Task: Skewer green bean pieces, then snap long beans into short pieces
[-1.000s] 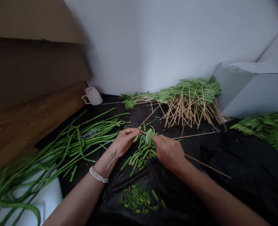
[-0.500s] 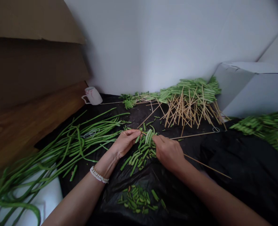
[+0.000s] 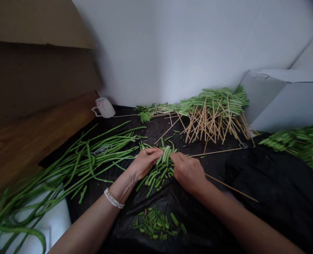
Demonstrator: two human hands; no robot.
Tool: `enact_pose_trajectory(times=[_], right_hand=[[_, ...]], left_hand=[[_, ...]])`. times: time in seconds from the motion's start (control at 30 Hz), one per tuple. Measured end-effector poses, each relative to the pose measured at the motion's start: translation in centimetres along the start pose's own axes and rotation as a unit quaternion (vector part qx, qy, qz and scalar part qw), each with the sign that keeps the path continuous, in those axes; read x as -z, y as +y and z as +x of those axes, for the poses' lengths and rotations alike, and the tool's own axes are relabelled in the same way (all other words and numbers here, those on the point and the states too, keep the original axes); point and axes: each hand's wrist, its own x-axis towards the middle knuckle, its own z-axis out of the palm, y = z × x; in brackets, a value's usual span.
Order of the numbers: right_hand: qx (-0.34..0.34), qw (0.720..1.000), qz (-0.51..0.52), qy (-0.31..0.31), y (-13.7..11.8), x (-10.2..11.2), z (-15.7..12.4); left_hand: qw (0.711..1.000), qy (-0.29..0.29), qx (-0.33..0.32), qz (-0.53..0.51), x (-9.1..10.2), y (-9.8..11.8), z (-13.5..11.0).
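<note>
A short row of cut green bean pieces [image 3: 166, 154] sits side by side on a thin wooden skewer [image 3: 232, 187] between my two hands. My right hand [image 3: 188, 171] is closed round the skewer just right of the row, and the skewer's tail sticks out beyond that wrist. From the other side, the thumb and fingers of my left hand [image 3: 148, 161] pinch at a bean piece by the skewer's far end; the fingers mostly hide it. Loose cut pieces [image 3: 155, 178] lie under both hands. Nearer to me is a small heap of short bean ends [image 3: 156, 224].
Long whole beans [image 3: 92, 158] spread on the left, partly over a white cloth [image 3: 57, 215]. Filled skewers [image 3: 211, 109] are piled by the wall, with more beans [image 3: 296, 141] at right. A mug [image 3: 104, 107], a white box [image 3: 283, 98] and black plastic sheeting [image 3: 135, 208] surround the work.
My left hand has shifted slightly right, closing in on the bean row. My right hand has moved slightly left with the skewer.
</note>
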Motion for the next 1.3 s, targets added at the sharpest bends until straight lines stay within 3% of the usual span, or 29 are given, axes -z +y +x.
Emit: enact_pose_trajectory(times=[0.17,0.33,0.47,0.57,0.8,0.9,1.0,1.1,1.3], right_hand=[[-0.002,1.0,-0.006,0.016,0.1,0.1,0.2],[0.007,0.998,-0.03,0.063,1.1,-0.2,0.3],[0.002,0.991,-0.053,0.123,2.0,-0.3,0.4],[0.011,0.989,-0.057,0.133,2.2,-0.4,0.4],[0.013,0.987,-0.057,0.149,2.3,-0.6,0.5],[0.014,0.988,-0.058,0.145,2.3,-0.6,0.5],[0.013,0.988,-0.056,0.145,2.3,-0.6,0.4],[0.008,0.987,-0.054,0.148,2.3,-0.6,0.5],[0.005,0.989,-0.051,0.14,2.2,-0.4,0.5]], left_hand=[[1.0,0.002,-0.022,0.015,-0.6,-0.1,0.1],[0.992,0.024,-0.069,0.101,0.7,0.6,0.5],[0.951,0.094,-0.143,0.257,1.9,1.3,0.6],[0.912,0.099,-0.158,0.365,2.2,1.4,0.6],[0.877,0.042,-0.17,0.448,2.4,0.4,0.7],[0.864,0.044,-0.178,0.469,2.3,0.2,0.7],[0.865,0.035,-0.195,0.461,1.8,0.0,0.4],[0.864,-0.018,-0.197,0.463,1.1,-0.2,0.0],[0.799,-0.084,-0.236,0.547,0.6,-0.5,-0.4]])
